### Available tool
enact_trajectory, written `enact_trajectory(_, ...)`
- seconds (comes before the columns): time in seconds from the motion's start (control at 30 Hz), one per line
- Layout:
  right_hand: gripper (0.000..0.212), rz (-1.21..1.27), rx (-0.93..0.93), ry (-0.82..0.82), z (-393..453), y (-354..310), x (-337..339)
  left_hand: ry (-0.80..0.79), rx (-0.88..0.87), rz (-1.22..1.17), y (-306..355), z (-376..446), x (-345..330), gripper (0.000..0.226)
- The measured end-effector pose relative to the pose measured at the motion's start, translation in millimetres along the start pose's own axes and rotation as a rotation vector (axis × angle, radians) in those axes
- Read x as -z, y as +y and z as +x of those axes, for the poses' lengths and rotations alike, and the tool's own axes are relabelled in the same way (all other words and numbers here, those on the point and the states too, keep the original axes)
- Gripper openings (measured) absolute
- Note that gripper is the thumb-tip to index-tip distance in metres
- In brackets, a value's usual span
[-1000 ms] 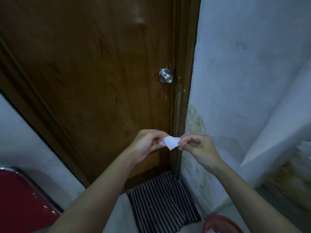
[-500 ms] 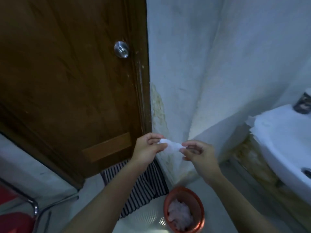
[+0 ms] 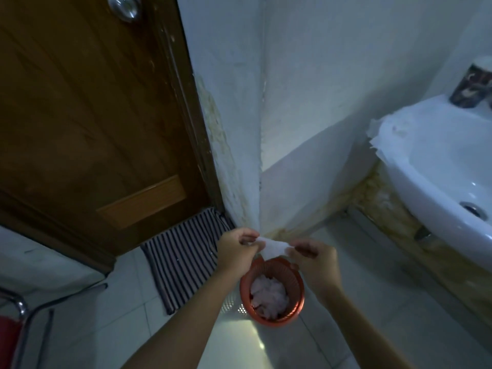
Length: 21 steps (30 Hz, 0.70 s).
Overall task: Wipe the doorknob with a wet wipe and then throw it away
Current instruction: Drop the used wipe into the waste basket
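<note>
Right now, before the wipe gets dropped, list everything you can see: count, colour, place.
Wet wipe: one, white, stretched between both hands above the bin.
Waste bin: one, orange-red, on the floor below the hands, holding pale crumpled waste.
Doorknob: one, silver, top left on the door.
Door: one, brown wood, left.
Mat: one, black-and-white striped, at the door's foot.
Sink: one, white, right.
Cup: one, dark patterned, on the sink's edge, upper right.
Chair: one, red seat, metal frame, bottom left.
Left hand: fingers pinching the wipe.
Right hand: fingers pinching the wipe.
</note>
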State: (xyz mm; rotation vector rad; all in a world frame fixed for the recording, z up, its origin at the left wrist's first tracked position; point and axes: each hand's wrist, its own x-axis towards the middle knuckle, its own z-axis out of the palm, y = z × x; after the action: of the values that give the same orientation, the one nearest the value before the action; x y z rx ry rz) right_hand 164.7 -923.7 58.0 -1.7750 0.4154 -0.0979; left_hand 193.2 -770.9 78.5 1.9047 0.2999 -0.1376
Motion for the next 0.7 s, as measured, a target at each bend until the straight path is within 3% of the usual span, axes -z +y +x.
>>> enact_trajectory(0.13, 0.012, -0.084, -0.01, 0.025, -5, 34, -4, -0.011, 0.009, 0.062, -35, 1, -18, 0.018)
enact_trajectory(0.27, 0.012, -0.144, -0.048, 0.046, 2, 77, -11, -0.068, 0.056, 0.061, -67, 8, -34, 0.026)
enact_trajectory(0.43, 0.017, -0.266, -0.168, -0.025, 10, 120, -20, -0.269, 0.065, 0.205, -95, 15, -37, 0.046)
enact_trajectory(0.7, 0.018, -0.355, -0.069, -0.109, 20, 87, -24, -0.439, -0.033, 0.345, -66, 13, -2, 0.04)
